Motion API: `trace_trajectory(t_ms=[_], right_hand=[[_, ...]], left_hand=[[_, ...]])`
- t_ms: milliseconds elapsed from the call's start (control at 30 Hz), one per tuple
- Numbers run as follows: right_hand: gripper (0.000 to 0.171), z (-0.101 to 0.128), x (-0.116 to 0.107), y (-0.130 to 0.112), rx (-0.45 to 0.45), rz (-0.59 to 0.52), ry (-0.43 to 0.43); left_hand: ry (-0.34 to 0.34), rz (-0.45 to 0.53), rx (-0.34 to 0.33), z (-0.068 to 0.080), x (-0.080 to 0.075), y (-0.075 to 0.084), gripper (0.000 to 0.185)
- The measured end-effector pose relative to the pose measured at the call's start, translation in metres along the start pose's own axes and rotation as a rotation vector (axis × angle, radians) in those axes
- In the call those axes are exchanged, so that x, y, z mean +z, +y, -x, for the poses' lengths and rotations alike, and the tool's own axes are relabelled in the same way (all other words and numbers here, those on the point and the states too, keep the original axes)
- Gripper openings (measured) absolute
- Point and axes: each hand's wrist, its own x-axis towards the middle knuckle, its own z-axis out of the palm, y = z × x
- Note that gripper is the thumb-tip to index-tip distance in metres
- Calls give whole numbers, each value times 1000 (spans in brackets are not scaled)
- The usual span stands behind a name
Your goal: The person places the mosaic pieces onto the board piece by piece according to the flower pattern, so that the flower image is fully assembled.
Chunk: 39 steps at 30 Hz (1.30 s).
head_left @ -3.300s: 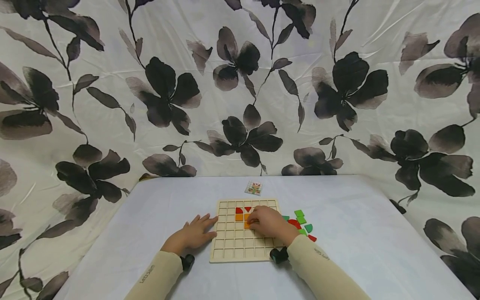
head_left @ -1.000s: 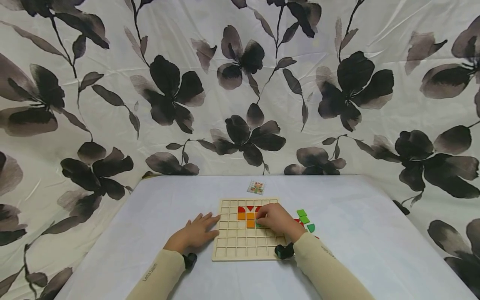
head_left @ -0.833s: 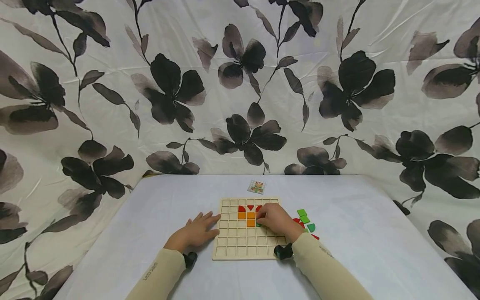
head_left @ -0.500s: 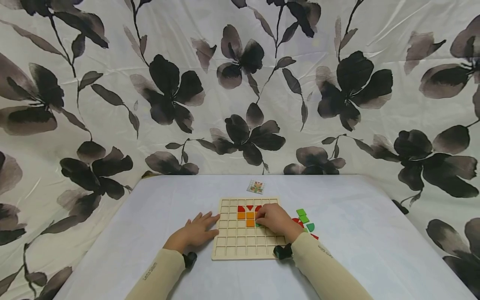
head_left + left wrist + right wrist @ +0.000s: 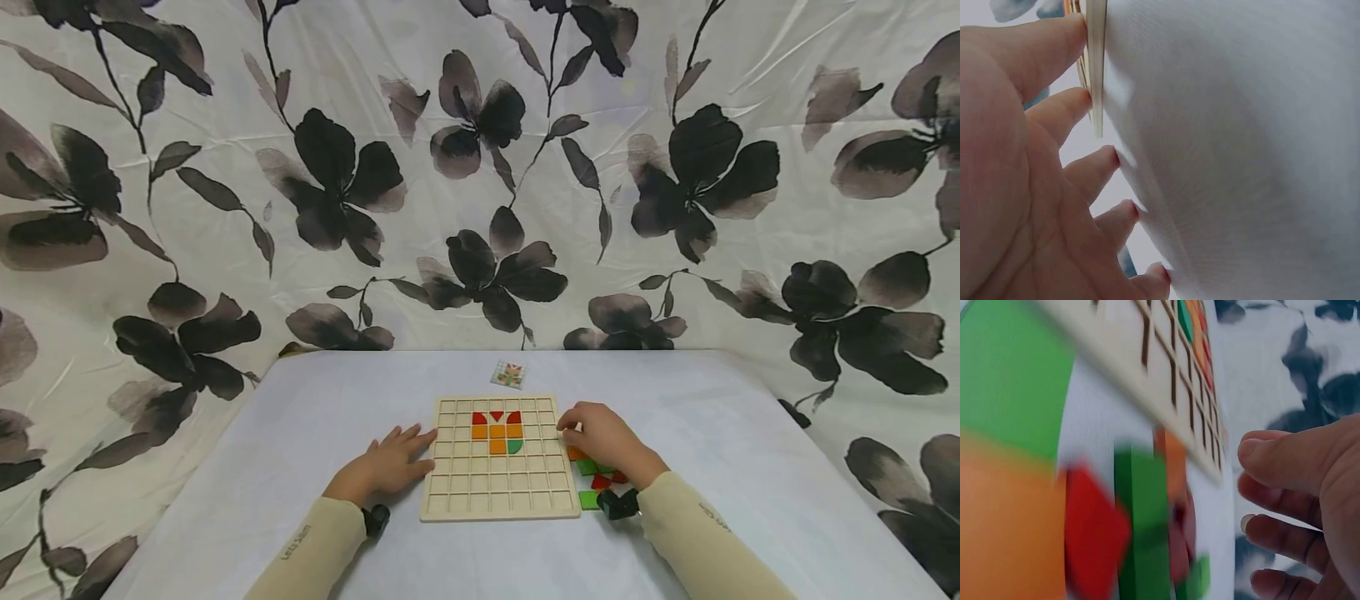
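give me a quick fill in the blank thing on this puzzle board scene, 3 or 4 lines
1. The left hand lies flat on the table, its fingers touching the ____ edge of the wooden board.
2. The right hand is over the loose pieces lying to the ____ of the board.
3. The only green piece on the board sits in the row just ____ the orange and red ones.
4. A small picture card lies on the table ____ the board.

Missing words: left; right; below; beyond
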Motion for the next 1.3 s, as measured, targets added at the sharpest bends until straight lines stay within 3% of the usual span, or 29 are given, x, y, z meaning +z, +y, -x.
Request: trace_trajectory(t_ms=[200,400,1033,1300], right_hand=[[14,17,-19,32,103,49,-37],[18,34,-31,52,156,14,-95],[26,44,-19,66,131,4,-102],[17,44,-22,65,116,-9,-95]], left_hand=[[2,10,2,1,0,1,59],[7,-3,14,1,-1,1,60],[13,-1,23,3,-1,1,60],[15,5,22,6,-2,2,59]])
